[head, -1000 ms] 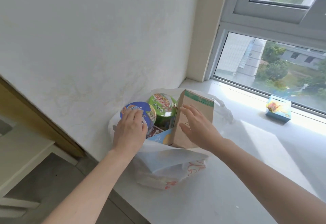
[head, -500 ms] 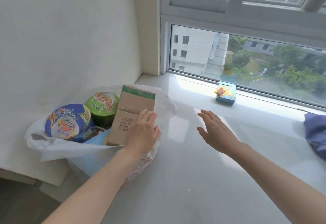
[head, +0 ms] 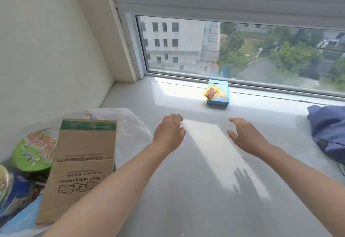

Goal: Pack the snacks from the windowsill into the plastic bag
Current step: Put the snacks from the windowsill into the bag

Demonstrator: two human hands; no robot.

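A white plastic bag (head: pixel 134 128) stands at the left end of the windowsill (head: pixel 186 199). In it are a brown cardboard box (head: pixel 82 164), a green noodle bowl (head: pixel 37 150) and a blue-lidded bowl (head: pixel 13 197). A small blue snack box (head: pixel 220 98) with a yellow-orange packet (head: pixel 211 93) on top lies by the window glass. My left hand (head: pixel 170 134) and my right hand (head: pixel 246 135) both hover over the sill, short of the blue box, fingers loosely curved and holding nothing.
A blue cloth bag (head: pixel 328 134) lies at the right edge of the sill. The white wall (head: pixel 46 59) borders the sill on the left, and the window frame (head: pixel 242 85) runs along the back.
My left hand let go of the cardboard box and moved right over the sill. Both hands have moved forward toward the blue snack box as my view turned to the window.
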